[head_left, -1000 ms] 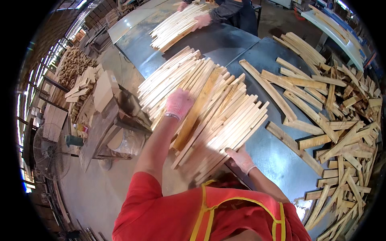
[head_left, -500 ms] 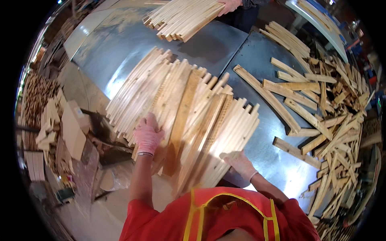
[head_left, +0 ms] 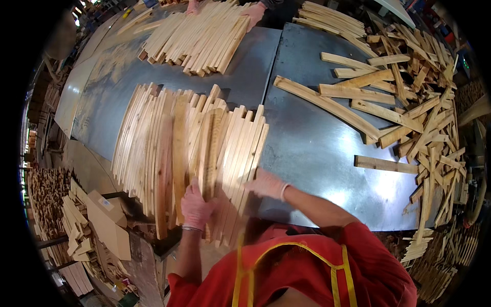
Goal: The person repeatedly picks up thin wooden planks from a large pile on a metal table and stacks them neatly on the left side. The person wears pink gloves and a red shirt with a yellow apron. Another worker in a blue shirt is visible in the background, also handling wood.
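A wide row of pale wooden strips [head_left: 138, 143] lies side by side across the near left part of the metal-topped table, with uneven ends. Some darker, browner strips [head_left: 179, 153] stand out in its middle. My left hand [head_left: 198, 209], in a pinkish glove, is closed round a strip near the close ends of the row, its thumb to the right. Against the row's right edge rests my right hand [head_left: 267, 184], also gloved, its fingers stretched out along the outermost strips. The undersides of the strips are hidden.
Across the table, a co-worker's gloved hands [head_left: 252, 14] hold another row of strips [head_left: 199, 38]. Loose wooden pieces [head_left: 388, 97] lie heaped at the right, near a stack of strips [head_left: 332, 20]. A cardboard box [head_left: 107, 225] and more wood stand at the left below the metal tabletop [head_left: 307, 169].
The near row has shifted left and turned more upright in view. My right hand has moved left and away from me with its edge. The co-worker's row has come lower onto the table.
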Demonstrator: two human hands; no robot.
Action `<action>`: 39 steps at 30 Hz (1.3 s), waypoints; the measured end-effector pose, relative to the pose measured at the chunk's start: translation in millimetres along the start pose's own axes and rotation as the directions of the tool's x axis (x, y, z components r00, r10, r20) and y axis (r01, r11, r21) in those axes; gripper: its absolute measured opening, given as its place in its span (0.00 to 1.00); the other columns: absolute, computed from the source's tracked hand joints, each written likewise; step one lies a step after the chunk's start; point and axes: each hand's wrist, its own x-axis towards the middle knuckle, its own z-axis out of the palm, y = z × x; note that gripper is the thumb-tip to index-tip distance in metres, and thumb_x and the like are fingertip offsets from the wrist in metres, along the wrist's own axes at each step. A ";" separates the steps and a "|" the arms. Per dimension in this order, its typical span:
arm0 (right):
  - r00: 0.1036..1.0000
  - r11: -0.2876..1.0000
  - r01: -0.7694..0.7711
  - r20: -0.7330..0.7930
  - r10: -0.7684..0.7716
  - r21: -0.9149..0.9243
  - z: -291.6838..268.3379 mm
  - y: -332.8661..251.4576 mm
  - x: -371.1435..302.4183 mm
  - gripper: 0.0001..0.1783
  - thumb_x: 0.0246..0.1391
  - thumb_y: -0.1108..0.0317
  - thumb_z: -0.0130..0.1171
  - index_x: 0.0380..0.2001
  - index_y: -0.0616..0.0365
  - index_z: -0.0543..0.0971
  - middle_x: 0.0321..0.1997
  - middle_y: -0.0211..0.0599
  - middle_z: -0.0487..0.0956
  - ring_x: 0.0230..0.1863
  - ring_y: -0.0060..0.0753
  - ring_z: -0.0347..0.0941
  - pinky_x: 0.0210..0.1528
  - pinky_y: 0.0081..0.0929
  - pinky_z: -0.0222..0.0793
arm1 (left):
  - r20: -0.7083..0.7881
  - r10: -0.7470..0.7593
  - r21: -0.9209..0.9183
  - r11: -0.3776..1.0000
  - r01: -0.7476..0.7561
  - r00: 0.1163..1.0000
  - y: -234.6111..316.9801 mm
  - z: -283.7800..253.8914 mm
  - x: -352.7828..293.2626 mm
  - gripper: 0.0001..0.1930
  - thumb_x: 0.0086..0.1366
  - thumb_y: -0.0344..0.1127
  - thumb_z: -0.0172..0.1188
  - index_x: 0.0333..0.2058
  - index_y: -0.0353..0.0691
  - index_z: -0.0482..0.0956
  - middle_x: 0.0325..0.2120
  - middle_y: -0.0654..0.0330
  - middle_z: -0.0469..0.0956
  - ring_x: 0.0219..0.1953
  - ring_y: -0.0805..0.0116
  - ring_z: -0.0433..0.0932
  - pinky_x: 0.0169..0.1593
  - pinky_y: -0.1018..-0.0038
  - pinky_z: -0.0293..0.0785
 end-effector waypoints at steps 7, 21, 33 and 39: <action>0.449 0.682 -0.355 -0.757 -0.475 -0.639 -274.8 118.3 -33.0 0.44 0.44 0.52 0.70 0.66 0.58 0.74 0.67 0.52 0.76 0.69 0.57 0.70 0.71 0.48 0.66 | -0.027 -0.146 -0.103 0.984 0.142 0.989 -19.3 -5.9 9.2 0.42 0.59 0.38 0.67 0.72 0.52 0.62 0.50 0.41 0.81 0.48 0.36 0.82 0.52 0.46 0.79; 0.962 0.890 -0.069 -0.267 -0.061 -0.451 -140.1 190.8 -103.8 0.58 0.57 0.46 0.64 0.78 0.68 0.48 0.54 0.66 0.83 0.57 0.63 0.81 0.60 0.44 0.76 | -0.109 -0.157 0.045 0.986 0.162 0.982 -23.3 -23.4 13.3 0.44 0.59 0.39 0.69 0.73 0.51 0.60 0.58 0.48 0.77 0.58 0.44 0.77 0.58 0.53 0.76; 0.966 0.999 0.043 -0.254 -0.048 -0.025 136.0 50.0 -50.4 0.47 0.57 0.44 0.66 0.67 0.69 0.65 0.59 0.68 0.79 0.60 0.61 0.78 0.60 0.46 0.74 | -0.300 -0.330 -0.660 0.749 0.055 0.895 -74.8 97.7 -211.3 0.19 0.62 0.40 0.70 0.51 0.45 0.83 0.43 0.55 0.83 0.44 0.58 0.82 0.47 0.60 0.78; 0.951 0.935 0.087 -0.308 0.024 0.344 130.8 53.7 -44.8 0.40 0.57 0.45 0.71 0.59 0.67 0.72 0.53 0.53 0.81 0.52 0.41 0.78 0.57 0.40 0.74 | -0.079 -0.217 -0.823 0.565 0.060 0.973 -42.3 100.8 -189.9 0.15 0.64 0.39 0.69 0.45 0.41 0.76 0.34 0.54 0.79 0.36 0.58 0.79 0.41 0.61 0.76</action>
